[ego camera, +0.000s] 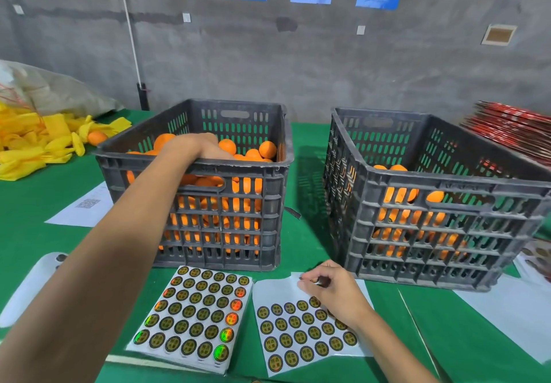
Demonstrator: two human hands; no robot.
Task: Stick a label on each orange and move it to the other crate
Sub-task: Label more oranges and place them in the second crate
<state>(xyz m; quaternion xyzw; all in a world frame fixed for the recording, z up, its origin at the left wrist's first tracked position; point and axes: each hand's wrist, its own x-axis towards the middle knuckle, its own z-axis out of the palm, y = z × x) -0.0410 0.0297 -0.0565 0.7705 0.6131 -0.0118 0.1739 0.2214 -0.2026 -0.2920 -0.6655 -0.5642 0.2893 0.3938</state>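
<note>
While left hand [205, 147] dips into crate [190, 165] | fingers hidden, grip perhaps on orange.

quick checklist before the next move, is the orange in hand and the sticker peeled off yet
1. Left hand reaches into the left crate among the oranges: ok.
2. Orange gripped: cannot tell, the fingers are hidden behind the crate rim.
3. Right hand pinches a sticker at the top of the partly used sheet: ok.
4. Sticker fully off the backing: cannot tell.
5. Right crate open, with room above its oranges: ok.
6. Full spare sheet beside the used one: ok.
</note>
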